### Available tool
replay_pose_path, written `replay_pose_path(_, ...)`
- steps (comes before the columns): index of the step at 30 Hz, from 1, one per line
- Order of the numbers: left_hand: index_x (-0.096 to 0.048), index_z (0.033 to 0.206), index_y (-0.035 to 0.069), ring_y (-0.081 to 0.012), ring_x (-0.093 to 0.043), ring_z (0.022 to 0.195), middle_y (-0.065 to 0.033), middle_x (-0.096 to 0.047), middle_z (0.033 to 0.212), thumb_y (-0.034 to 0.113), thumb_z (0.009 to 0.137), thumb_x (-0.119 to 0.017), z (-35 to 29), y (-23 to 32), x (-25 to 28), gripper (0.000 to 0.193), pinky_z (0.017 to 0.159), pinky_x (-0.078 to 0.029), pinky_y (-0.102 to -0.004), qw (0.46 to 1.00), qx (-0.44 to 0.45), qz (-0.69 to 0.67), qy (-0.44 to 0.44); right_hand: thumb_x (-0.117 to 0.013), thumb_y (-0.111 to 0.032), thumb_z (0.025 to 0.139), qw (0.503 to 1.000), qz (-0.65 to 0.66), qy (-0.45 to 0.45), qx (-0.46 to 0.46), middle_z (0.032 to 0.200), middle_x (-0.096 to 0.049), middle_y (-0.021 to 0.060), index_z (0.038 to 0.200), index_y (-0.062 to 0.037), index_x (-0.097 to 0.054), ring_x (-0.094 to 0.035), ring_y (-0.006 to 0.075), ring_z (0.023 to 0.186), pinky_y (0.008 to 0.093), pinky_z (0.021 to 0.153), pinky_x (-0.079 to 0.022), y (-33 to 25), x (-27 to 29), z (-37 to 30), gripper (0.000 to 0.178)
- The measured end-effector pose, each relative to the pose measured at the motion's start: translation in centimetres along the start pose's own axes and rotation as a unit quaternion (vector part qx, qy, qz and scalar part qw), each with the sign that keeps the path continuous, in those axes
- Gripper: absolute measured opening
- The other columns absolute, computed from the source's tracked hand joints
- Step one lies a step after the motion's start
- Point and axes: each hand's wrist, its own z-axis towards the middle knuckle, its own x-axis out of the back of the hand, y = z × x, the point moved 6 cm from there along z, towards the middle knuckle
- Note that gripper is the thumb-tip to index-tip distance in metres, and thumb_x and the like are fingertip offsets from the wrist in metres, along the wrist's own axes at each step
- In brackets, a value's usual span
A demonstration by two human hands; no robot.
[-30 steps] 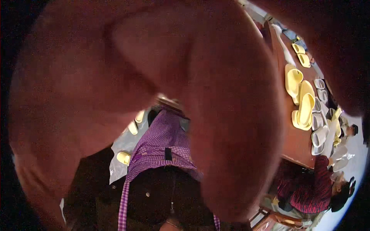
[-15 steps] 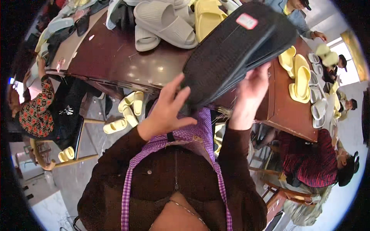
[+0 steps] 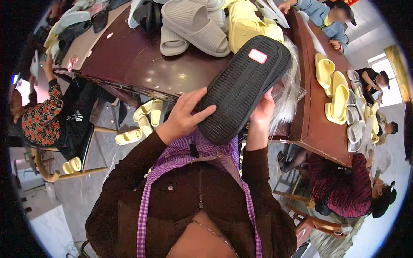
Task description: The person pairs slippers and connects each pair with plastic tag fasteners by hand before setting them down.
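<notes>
A pair of black slippers (image 3: 241,88), stacked together with a ribbed sole facing up, is tilted in front of my purple checked apron. A white-and-pink sticker (image 3: 257,56) is on that sole near its far end. My left hand (image 3: 183,115) grips the lower left edge, thumb over the sole and fingers along the side. On the right side, my right hand (image 3: 261,112) holds the pair, its fingers partly hidden behind it. Just beyond the slippers, grey slippers (image 3: 195,30) and yellow slippers (image 3: 245,26) lie heaped on the dark red table (image 3: 129,64).
Clear plastic wrap (image 3: 289,92) hangs at the table edge right of my hands. More yellow slippers (image 3: 337,101) and grey slippers (image 3: 355,124) line the right-hand table. People sit on both sides, one in a patterned top (image 3: 42,122). Several yellow slippers (image 3: 148,114) lie on the floor at left.
The black slippers have come down and closer to my body, with the sole turned more squarely toward me. My left hand's spread fingers have closed onto their edge.
</notes>
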Motion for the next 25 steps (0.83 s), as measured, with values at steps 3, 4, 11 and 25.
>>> replay_pose_path(3, -0.059, 0.111, 0.011, -0.0325, -0.054, 0.103, -0.0194, -0.050, 0.121, 0.006, 0.067, -0.058, 0.7, 0.3, 0.3, 0.045, 0.086, -0.045, -0.0392, 1.000, -0.004, 0.013, -0.011, -0.048, -0.026, 0.091, 1.000, -0.012, 0.026, 0.011, 0.122, -0.055, 0.0139, 0.116, -0.0023, -0.054, -0.051, 0.0285, 0.113, 0.0496, 0.100, -0.035, -0.4, 0.7, 0.3, 0.035)
replay_pose_path(4, -0.059, 0.110, 0.011, -0.0323, -0.054, 0.103, -0.0191, -0.052, 0.120, 0.007, 0.066, -0.058, 0.9, 0.4, 0.5, 0.044, 0.085, -0.045, -0.0388, 1.000, -0.008, 0.020, -0.016, -0.049, -0.026, 0.091, 1.000, -0.013, 0.012, 0.007, 0.122, -0.054, 0.0140, 0.116, -0.0022, -0.053, -0.050, 0.0287, 0.113, 0.0495, 0.101, -0.035, -0.4, 0.4, 0.4, 0.036)
replay_pose_path(11, -0.058, 0.108, 0.005, -0.0304, -0.055, 0.102, -0.0160, -0.056, 0.117, 0.005, 0.073, -0.059, 1.2, -0.5, 3.6, 0.035, 0.083, -0.045, -0.0378, 0.990, 0.059, -0.095, 0.089, -0.045, -0.024, 0.093, 0.967, -0.089, 0.144, 0.192, 0.122, -0.054, 0.0153, 0.117, 0.0001, -0.053, -0.049, 0.0310, 0.114, 0.0512, 0.101, -0.034, -5.1, -2.4, 0.2, 0.035)
replay_pose_path(25, -0.053, 0.113, 0.005, -0.0217, -0.051, 0.105, -0.0130, -0.055, 0.109, 0.004, 0.085, -0.046, -1.8, -18.2, 1.0, 0.029, 0.091, -0.039, -0.0307, 0.874, 0.347, -0.324, -0.101, -0.058, -0.023, 0.088, 0.741, -0.632, 0.063, 0.219, 0.121, -0.054, 0.0166, 0.122, 0.0013, -0.048, -0.052, 0.0271, 0.111, 0.0465, 0.100, -0.036, -0.5, -6.7, -0.7, 0.044)
